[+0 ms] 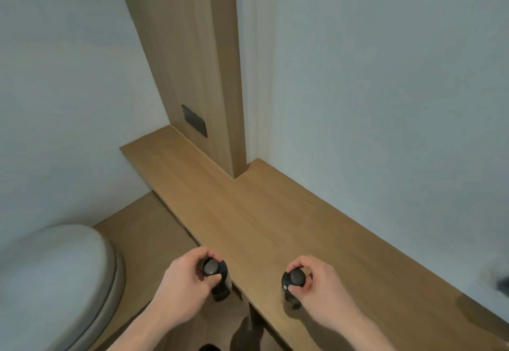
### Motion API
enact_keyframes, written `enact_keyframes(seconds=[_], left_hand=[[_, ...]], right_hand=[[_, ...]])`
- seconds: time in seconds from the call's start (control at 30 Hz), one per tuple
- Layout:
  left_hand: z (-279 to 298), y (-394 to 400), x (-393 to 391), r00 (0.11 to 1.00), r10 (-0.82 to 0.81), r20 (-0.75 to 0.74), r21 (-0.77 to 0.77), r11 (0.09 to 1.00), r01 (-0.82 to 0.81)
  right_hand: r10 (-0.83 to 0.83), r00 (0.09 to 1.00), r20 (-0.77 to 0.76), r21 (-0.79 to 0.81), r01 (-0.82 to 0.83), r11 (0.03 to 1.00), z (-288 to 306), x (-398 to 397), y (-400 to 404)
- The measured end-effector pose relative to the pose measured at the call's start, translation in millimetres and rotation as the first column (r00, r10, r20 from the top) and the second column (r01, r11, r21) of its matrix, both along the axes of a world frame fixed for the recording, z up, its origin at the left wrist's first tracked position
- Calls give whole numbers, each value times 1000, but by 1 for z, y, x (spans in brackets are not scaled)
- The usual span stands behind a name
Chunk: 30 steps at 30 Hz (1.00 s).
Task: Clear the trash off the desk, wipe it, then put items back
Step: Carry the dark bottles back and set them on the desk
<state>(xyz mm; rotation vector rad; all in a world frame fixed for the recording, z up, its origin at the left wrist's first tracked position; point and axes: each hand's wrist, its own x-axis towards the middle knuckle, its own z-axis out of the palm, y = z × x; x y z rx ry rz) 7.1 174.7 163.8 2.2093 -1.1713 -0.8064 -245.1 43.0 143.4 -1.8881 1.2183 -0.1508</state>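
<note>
A long wooden desk (248, 207) runs along the wall from the far left to the near right, its top bare. My left hand (181, 282) grips a dark grinder-shaped bottle (217, 276) by its round cap, held just off the desk's front edge, above the floor. My right hand (314, 284) grips a second dark grinder-shaped bottle (293, 282) by its cap, over the desk near the front edge; its base seems to touch the wood.
A wooden pillar (192, 61) with a dark socket plate (194, 120) rises from the desk's back. A pale rounded seat (55, 282) stands at the lower left on the wooden floor. A dark blurred thing (501, 284) sits at the far right edge.
</note>
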Motion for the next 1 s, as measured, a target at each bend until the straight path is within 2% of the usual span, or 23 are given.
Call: enact_keyframes(seconds=[0.1,0.3,0.47,0.57,0.77,0.9,1.0], left_hand=[[-11,-42,24,998,-44,-38,30,999,45],[-45,-126,78,975,-169,-145,98,978,184],[-69,-197,112,963,-228,-145,73,968,241],[-81,-238,127,952,-248,-178,39,965,259],[-98,-319,137,917,-129,-376,21,989,148],[-106,-373,140,897,-145,-418,3,987,161],[-110,-403,140,861,-134,-491,17,986,163]], right_hand=[[-35,998,-49,-21,34,999,-7,16,-28],[-217,976,-18,-4,217,976,-31,61,-57],[-425,904,40,25,424,905,-52,99,-81],[-473,881,15,11,473,881,-58,115,-93],[-602,798,11,44,602,798,-70,135,-99],[-666,746,5,33,666,746,-69,138,-109],[-672,741,-12,29,672,740,-68,142,-123]])
